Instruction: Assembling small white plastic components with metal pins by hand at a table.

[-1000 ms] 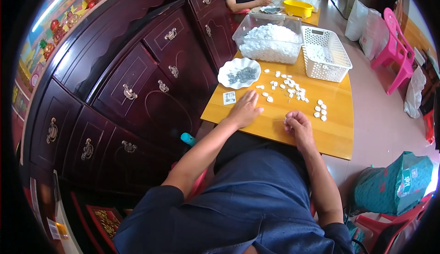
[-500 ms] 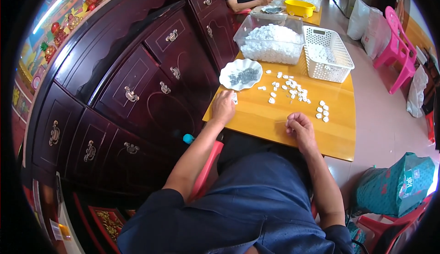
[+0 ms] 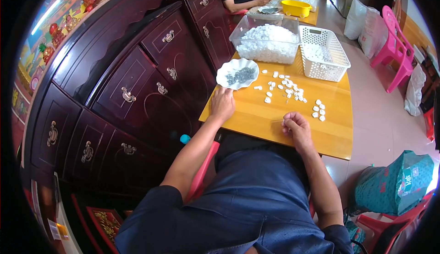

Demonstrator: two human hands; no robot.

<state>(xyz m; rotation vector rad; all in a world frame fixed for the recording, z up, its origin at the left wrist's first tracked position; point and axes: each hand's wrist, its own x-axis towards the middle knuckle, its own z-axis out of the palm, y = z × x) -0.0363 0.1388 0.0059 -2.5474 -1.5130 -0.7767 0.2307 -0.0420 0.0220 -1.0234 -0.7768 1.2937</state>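
My left hand [image 3: 222,104] is at the table's left edge, its fingertips against the near rim of a white scalloped bowl [image 3: 224,82]. Its fingers are bent together; what they hold, if anything, is hidden. Small grey, translucent-looking bits [image 3: 242,75] lie in the bowl. Above the table's front edge, my right hand [image 3: 297,127] is closed in a pinch. A thin pale line sticks out leftward from its fingertips, too fine to identify. Between and beyond the hands lie scattered small white plastic pieces [image 3: 289,85]. A small cluster of similar white pieces [image 3: 319,110] sits to the right.
A clear bin [image 3: 294,54] heaped with white pieces and a white perforated basket [image 3: 339,74] stand at the table's far side. Beyond them are a yellow tub [image 3: 295,9] and another person's hands [image 3: 263,0]. A dark wooden cabinet [image 3: 123,71] lines the left.
My left hand has moved slightly forward to the bowl's rim; the white piece that showed beside it is no longer visible. My right hand keeps its pinch. The view has shifted slightly.
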